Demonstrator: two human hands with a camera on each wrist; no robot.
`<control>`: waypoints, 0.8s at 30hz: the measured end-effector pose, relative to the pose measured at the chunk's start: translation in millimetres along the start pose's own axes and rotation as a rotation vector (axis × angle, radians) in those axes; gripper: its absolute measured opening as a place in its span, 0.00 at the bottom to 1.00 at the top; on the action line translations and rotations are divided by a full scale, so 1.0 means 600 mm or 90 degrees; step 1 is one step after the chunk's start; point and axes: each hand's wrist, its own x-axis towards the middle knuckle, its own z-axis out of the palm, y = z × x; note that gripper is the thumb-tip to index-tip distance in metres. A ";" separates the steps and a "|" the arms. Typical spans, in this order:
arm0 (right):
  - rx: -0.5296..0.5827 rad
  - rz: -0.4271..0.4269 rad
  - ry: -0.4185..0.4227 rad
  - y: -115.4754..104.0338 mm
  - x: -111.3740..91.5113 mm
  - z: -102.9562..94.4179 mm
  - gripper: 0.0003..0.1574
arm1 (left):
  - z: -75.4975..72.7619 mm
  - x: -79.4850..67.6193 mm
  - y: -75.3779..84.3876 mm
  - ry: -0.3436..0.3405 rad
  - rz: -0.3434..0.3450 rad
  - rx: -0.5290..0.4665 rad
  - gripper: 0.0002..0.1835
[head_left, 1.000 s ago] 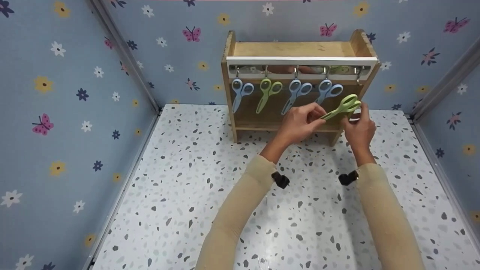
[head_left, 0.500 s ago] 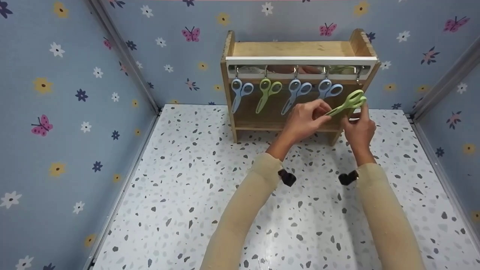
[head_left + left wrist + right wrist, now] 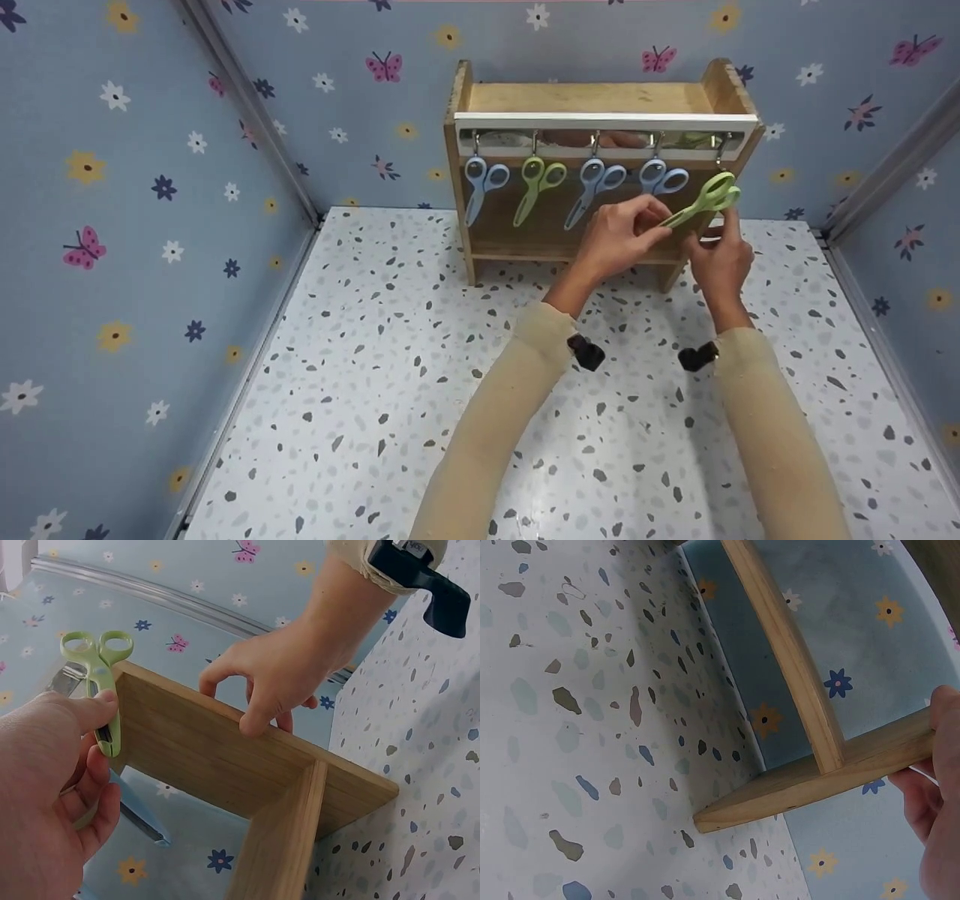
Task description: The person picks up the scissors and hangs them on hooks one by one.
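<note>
My left hand (image 3: pixel 621 234) pinches a pair of light green scissors (image 3: pixel 705 201) by the blade end, thumb on top. In the left wrist view the scissors (image 3: pixel 96 669) stand with both finger loops upward. In the head view, one loop lies right below the rightmost metal hook (image 3: pixel 720 153) of the wooden rack (image 3: pixel 585 99). My right hand (image 3: pixel 720 259) grips the rack's right side board; in the right wrist view its thumb and fingers lie on either side of the board (image 3: pixel 810 791).
Blue scissors (image 3: pixel 475 196), green scissors (image 3: pixel 530 193) and two more blue pairs hang from the other hooks along the white rail (image 3: pixel 600 121). The rack stands on a speckled white surface (image 3: pixel 375 360), against a flowered blue wall (image 3: pixel 315 45), with side walls left and right.
My left hand has moved right and slightly up with the green scissors, bringing their loops close under the rightmost hook. The right hand has stayed on the side board.
</note>
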 end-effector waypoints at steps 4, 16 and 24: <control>0.002 -0.003 0.001 0.000 -0.001 -0.001 0.38 | 0.005 0.000 0.000 0.008 -0.011 -0.007 0.10; -0.002 -0.007 -0.001 0.000 -0.001 -0.001 0.39 | 0.018 0.000 0.012 0.044 -0.035 -0.001 0.09; 0.001 0.005 -0.012 -0.002 -0.002 -0.003 0.39 | 0.024 0.000 0.011 0.050 -0.051 -0.010 0.10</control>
